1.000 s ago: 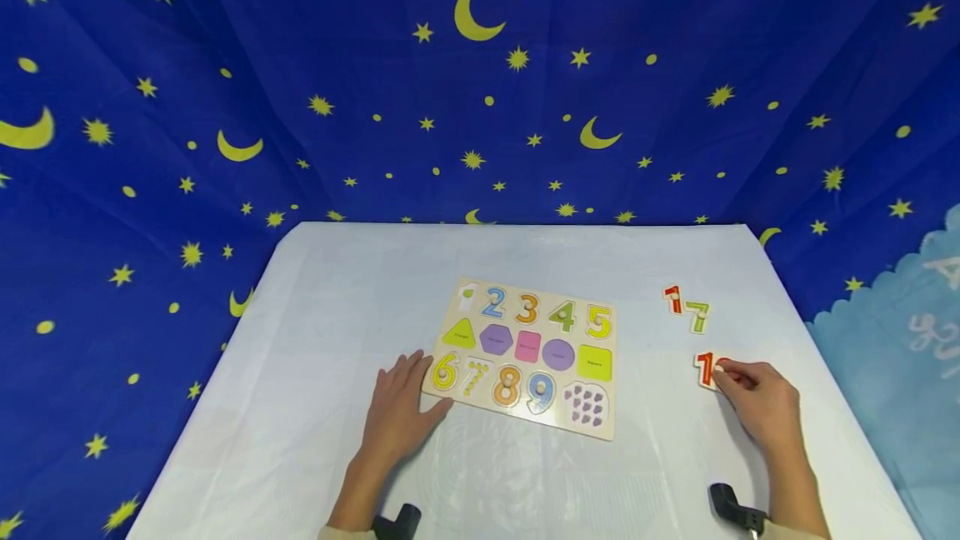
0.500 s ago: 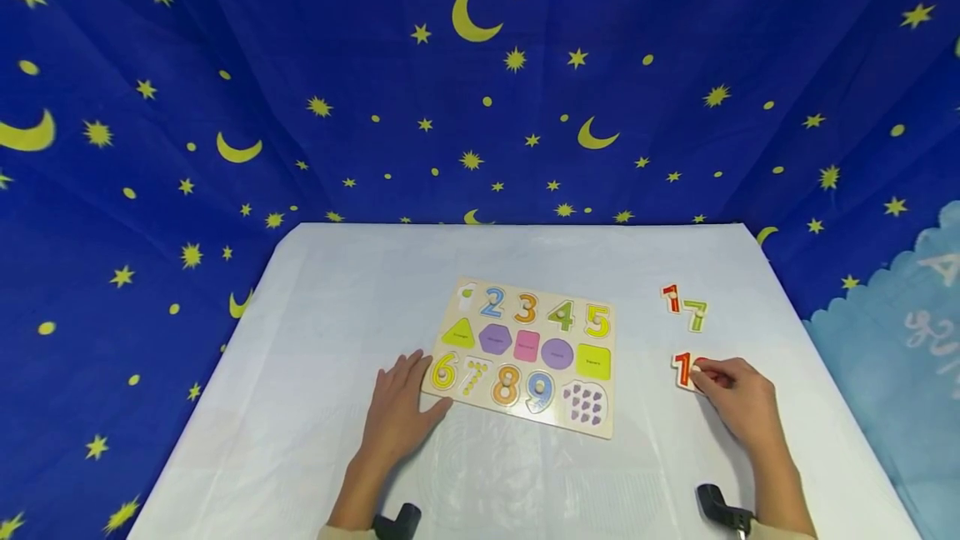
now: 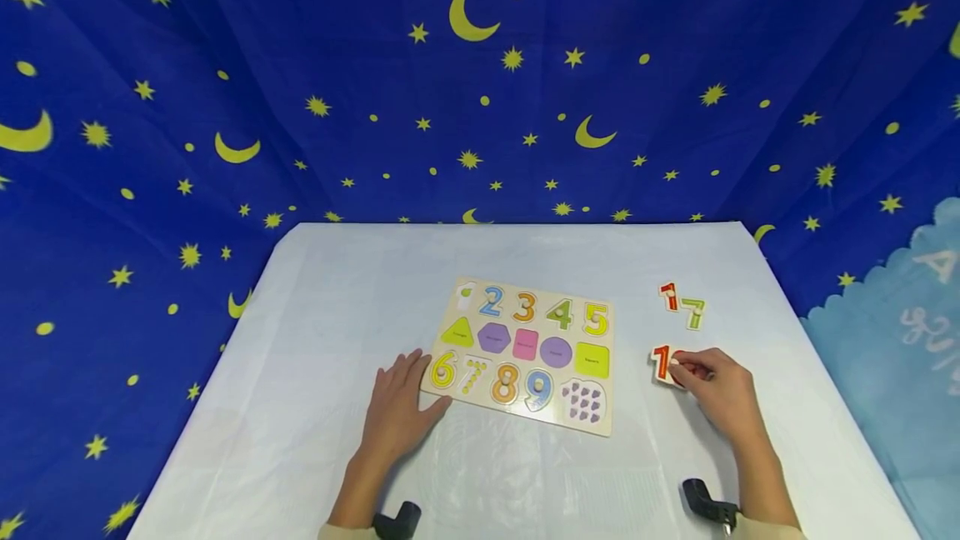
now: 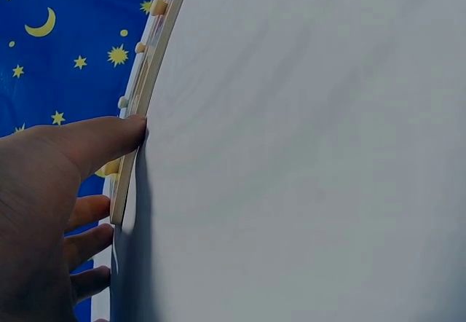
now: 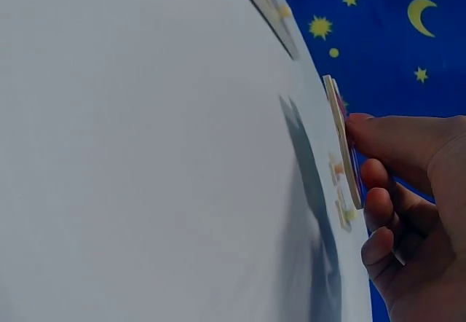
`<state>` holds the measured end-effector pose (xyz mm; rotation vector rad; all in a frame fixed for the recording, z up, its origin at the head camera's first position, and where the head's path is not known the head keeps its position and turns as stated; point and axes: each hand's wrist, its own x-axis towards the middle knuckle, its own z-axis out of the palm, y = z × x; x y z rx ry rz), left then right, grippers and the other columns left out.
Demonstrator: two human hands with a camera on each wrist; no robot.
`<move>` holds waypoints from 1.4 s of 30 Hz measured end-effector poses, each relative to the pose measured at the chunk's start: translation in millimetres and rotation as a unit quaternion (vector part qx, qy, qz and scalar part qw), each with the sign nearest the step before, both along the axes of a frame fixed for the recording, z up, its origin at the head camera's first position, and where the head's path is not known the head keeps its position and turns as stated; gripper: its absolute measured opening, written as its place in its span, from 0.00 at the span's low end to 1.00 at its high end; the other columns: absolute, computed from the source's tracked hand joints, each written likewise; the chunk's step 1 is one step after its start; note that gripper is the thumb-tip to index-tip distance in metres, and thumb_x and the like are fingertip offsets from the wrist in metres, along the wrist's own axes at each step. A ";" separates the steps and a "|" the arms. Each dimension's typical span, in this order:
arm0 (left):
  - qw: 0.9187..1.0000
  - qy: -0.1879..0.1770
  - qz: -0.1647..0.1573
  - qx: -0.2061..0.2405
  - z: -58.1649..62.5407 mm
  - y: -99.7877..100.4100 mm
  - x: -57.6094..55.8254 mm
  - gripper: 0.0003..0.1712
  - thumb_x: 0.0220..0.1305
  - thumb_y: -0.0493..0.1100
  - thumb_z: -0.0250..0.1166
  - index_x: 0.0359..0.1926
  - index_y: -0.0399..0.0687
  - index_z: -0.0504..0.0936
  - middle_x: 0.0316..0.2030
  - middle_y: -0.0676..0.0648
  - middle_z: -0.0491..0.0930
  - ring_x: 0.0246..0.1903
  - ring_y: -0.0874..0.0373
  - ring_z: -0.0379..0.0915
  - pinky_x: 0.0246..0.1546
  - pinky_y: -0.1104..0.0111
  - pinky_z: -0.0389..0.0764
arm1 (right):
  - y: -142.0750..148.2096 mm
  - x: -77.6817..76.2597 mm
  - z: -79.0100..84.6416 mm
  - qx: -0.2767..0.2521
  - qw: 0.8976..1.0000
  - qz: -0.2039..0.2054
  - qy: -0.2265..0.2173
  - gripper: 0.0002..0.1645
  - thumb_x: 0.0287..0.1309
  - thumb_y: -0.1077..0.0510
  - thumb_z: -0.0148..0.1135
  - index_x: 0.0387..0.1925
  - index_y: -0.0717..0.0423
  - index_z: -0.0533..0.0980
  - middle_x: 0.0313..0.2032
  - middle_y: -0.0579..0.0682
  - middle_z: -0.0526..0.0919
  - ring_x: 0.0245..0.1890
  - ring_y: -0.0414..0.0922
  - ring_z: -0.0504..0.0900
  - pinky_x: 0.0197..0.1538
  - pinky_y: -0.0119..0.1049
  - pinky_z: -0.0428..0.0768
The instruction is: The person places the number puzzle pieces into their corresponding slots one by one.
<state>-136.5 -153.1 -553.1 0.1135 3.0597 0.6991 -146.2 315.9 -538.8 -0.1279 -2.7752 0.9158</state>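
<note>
A wooden number puzzle board (image 3: 551, 417) lies tilted on the table, with several numbers and shapes in it. Its recesses for 1, 7 and 10 show only printed pictures. At its near left corner my left hand (image 3: 397, 411) rests, thumb against the front edge and fingers along the left side. My right hand (image 3: 723, 394), right of the board, pinches a red number 10 puzzle piece (image 3: 662, 363); its fingers partly cover the zero. In the right wrist view this piece (image 5: 344, 147) is held off the table, above its shadow.
A red number 1 piece (image 3: 668, 297) and a green number 7 piece (image 3: 693, 314) lie side by side at the back right of the white table (image 3: 337, 290). A blue starry curtain (image 3: 390, 73) surrounds the table's back and sides.
My right hand has moved left towards the board with the number 10 piece in its pinch. The left hand has stayed at the board's corner.
</note>
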 end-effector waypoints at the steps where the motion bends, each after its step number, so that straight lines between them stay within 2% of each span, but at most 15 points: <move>1: 1.000 -0.003 0.001 0.000 0.1 -0.2 0.2 0.45 0.55 0.62 0.66 0.69 0.47 0.65 0.70 0.45 0.59 0.71 0.46 0.45 0.70 0.49 0.40 | -1.6 -0.4 0.5 -0.002 1.000 0.002 0.002 0.15 0.55 0.53 0.69 0.40 0.58 0.84 0.30 0.48 0.77 0.29 0.43 0.71 0.24 0.29 0.69; 17: 1.000 -0.013 -0.001 0.001 0.3 -1.0 0.5 0.46 0.56 0.63 0.65 0.70 0.47 0.64 0.70 0.45 0.58 0.71 0.46 0.44 0.70 0.49 0.38 | -29.9 -0.2 1.2 0.000 0.999 0.054 -0.008 0.11 0.51 0.55 0.72 0.36 0.56 0.84 0.29 0.44 0.78 0.28 0.42 0.72 0.27 0.32 0.70; 24: 1.000 -0.005 -0.001 0.003 2.5 -0.7 1.5 0.45 0.55 0.62 0.67 0.69 0.46 0.65 0.70 0.45 0.59 0.71 0.45 0.45 0.70 0.48 0.39 | -40.2 -0.1 3.4 0.002 0.997 0.078 -0.025 0.09 0.50 0.55 0.73 0.34 0.53 0.84 0.29 0.43 0.78 0.28 0.42 0.72 0.27 0.32 0.70; 30: 1.000 -0.002 -0.001 0.009 3.7 -0.3 2.0 0.46 0.55 0.62 0.67 0.69 0.46 0.65 0.70 0.44 0.59 0.71 0.45 0.46 0.70 0.48 0.40 | -50.2 0.8 5.3 -0.002 0.995 0.100 -0.022 0.09 0.48 0.57 0.74 0.33 0.52 0.84 0.28 0.41 0.77 0.28 0.41 0.72 0.29 0.33 0.71; 42: 1.000 -0.003 -0.002 0.002 0.1 -0.5 1.6 0.46 0.56 0.63 0.66 0.69 0.47 0.64 0.70 0.45 0.58 0.71 0.46 0.44 0.70 0.49 0.39 | -72.1 0.8 -1.5 -0.027 0.990 0.130 -0.038 0.09 0.47 0.57 0.75 0.33 0.50 0.85 0.27 0.38 0.76 0.27 0.39 0.72 0.28 0.31 0.71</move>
